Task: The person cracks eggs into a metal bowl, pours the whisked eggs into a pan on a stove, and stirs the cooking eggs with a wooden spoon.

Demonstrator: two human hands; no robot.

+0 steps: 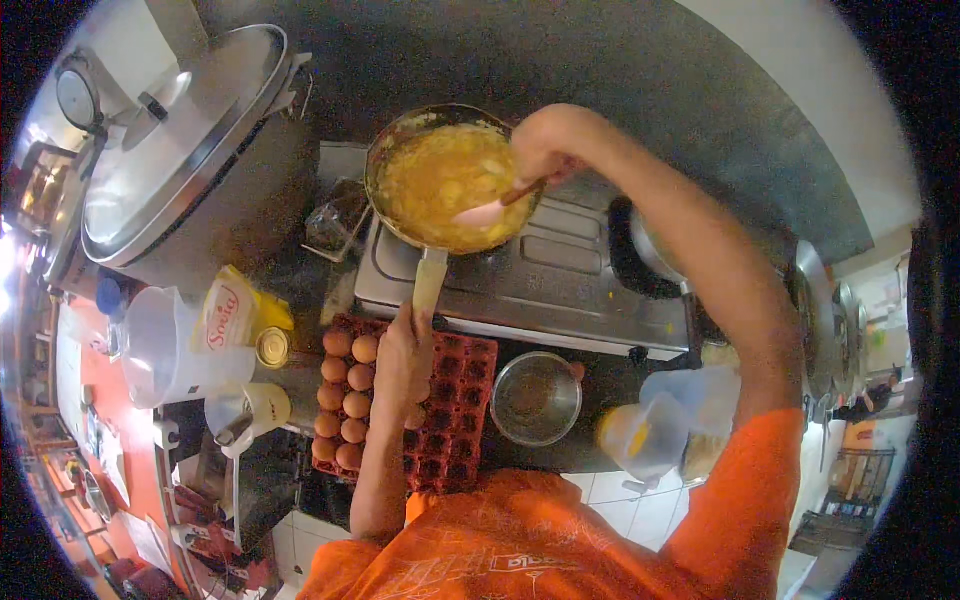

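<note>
My left hand [403,349] grips the pale handle [429,283] of a frying pan, above a red egg tray [457,442]. Yellow, lumpy egg mixture [427,169] covers the inside of the pan [373,201]. From the far right side, my right hand [546,146] reaches over the rim, closed around a spatula's brown handle [523,193]. The spatula's pale pink blade [480,216] rests in the mixture. Beneath the pan is a steel gas stove [562,259]. Several brown eggs [356,405] fill the tray's left part; my left forearm hides some of it.
Left of the stove stands a large lidded metal pot [187,142]. Near it are a clear plastic jug [154,345], a yellow-and-white pouch [240,307], a can [273,348] and a cream pitcher [251,412]. A clear bowl [537,399] and plastic containers [660,431] sit to the right.
</note>
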